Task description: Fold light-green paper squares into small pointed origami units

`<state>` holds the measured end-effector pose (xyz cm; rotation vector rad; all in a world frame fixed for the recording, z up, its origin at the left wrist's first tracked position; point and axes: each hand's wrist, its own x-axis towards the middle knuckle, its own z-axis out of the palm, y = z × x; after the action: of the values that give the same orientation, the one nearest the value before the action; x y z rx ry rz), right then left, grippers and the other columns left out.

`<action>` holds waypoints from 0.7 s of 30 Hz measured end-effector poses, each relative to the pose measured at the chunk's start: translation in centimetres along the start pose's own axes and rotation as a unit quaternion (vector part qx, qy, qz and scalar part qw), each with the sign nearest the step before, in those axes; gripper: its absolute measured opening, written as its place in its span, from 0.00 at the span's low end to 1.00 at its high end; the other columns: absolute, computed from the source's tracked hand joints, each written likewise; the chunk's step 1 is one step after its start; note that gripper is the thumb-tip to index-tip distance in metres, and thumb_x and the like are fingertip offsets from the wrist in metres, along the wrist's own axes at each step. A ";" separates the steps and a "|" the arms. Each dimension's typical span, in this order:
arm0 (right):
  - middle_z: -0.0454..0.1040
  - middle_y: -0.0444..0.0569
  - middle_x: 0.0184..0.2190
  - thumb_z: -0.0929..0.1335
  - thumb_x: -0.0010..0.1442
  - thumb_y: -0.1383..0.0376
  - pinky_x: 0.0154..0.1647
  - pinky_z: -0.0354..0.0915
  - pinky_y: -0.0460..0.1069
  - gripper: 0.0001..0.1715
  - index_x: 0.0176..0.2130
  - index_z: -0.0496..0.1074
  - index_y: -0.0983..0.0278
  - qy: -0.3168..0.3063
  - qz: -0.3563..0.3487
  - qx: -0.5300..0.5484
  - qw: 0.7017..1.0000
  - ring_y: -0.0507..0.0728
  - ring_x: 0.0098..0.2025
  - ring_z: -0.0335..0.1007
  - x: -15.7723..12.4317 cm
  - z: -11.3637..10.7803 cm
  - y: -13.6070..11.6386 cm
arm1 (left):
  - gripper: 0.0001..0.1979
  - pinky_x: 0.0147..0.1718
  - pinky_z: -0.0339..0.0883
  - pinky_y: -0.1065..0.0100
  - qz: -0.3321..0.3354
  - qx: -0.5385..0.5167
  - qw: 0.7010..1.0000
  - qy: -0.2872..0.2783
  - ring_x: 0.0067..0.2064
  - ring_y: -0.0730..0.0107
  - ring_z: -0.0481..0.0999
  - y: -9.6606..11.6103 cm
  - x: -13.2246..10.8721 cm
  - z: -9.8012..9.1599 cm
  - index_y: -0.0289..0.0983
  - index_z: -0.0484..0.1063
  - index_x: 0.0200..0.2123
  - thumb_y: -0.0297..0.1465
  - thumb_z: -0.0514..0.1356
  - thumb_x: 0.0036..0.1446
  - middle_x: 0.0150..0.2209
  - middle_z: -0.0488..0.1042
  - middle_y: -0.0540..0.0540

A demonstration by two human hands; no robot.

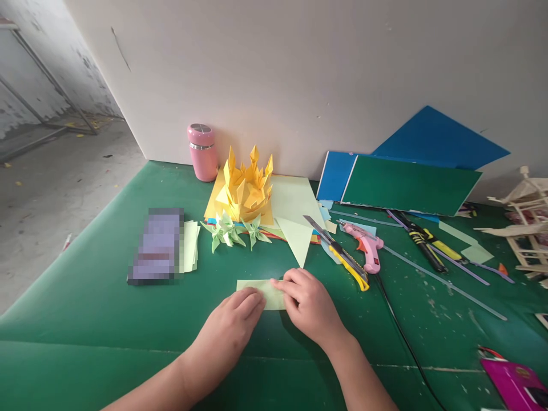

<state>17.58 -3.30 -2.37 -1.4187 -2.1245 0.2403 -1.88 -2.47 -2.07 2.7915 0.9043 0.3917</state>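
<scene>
A small light-green sheet of paper (270, 298), looking folded into a rectangle, lies on the green table in front of me. My left hand (231, 322) presses its closed fingers on the left part of the paper. At the right end is my right hand (307, 305), its index finger along the top edge and the other fingers curled at the paper. Just beyond are light-green paper flowers (225, 231) and a yellow folded-paper crown (248, 191), which sits on a stack of coloured sheets (293, 194). A pointed light-green piece (297, 240) hangs over the stack's front.
To the right lie a yellow utility knife (342, 260), a pink glue gun (363, 245) with a black cord, glue sticks (445, 279) and pliers (428, 245). A blurred phone-like object (156, 245) and paper slips (189, 246) are at left. A pink flask (203, 154) stands behind.
</scene>
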 end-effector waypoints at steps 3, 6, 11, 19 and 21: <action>0.66 0.48 0.23 0.60 0.57 0.77 0.26 0.62 0.49 0.20 0.34 0.79 0.64 0.017 0.029 -0.010 0.999 0.56 0.28 0.62 -0.2 -0.3 0.4 | 0.20 0.46 0.72 0.62 0.006 0.066 0.998 0.014 0.49 0.58 0.74 0.8 -0.6 1.2 0.33 0.69 0.50 0.19 0.46 0.59 0.47 0.75 0.38; 0.66 0.48 0.22 0.60 0.56 0.77 0.26 0.60 0.49 0.19 0.31 0.79 0.65 0.035 0.033 -0.021 0.999 0.55 0.27 0.62 -0.2 -0.3 0.6 | 0.18 0.46 0.71 0.60 -0.018 0.115 0.993 0.020 0.51 0.55 0.73 1.9 -1.0 2.2 0.32 0.69 0.51 0.22 0.49 0.61 0.50 0.73 0.36; 0.68 0.49 0.26 0.59 0.57 0.77 0.29 0.61 0.49 0.23 0.42 0.77 0.64 0.005 -0.003 -0.021 1.000 0.56 0.30 0.60 0.0 0.1 0.0 | 0.18 0.48 0.69 0.63 -0.013 0.188 0.982 -0.018 0.55 0.56 0.69 2.9 -0.8 2.2 0.31 0.71 0.51 0.31 0.51 0.62 0.52 0.73 0.37; 0.67 0.48 0.31 0.61 0.62 0.75 0.34 0.59 0.49 0.27 0.56 0.67 0.55 -0.140 -0.007 -0.053 0.989 0.56 0.33 0.60 1.3 0.9 -1.8 | 0.21 0.45 0.70 0.61 -0.025 0.215 0.976 0.026 0.54 0.53 0.70 3.0 -0.4 1.8 0.27 0.71 0.52 0.35 0.50 0.63 0.52 0.73 0.34; 0.66 0.47 0.31 0.63 0.62 0.73 0.34 0.58 0.49 0.28 0.57 0.66 0.50 -0.155 -0.002 -0.068 0.986 0.56 0.33 0.60 1.6 1.1 -2.3 | 0.21 0.45 0.69 0.58 -0.023 0.210 0.977 0.034 0.54 0.50 0.70 3.0 -0.4 1.7 0.25 0.70 0.52 0.33 0.51 0.62 0.52 0.73 0.32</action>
<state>14.70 -2.69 -1.70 -1.5363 -2.4343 0.3394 0.00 -5.26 -2.98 3.1430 1.1860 0.3215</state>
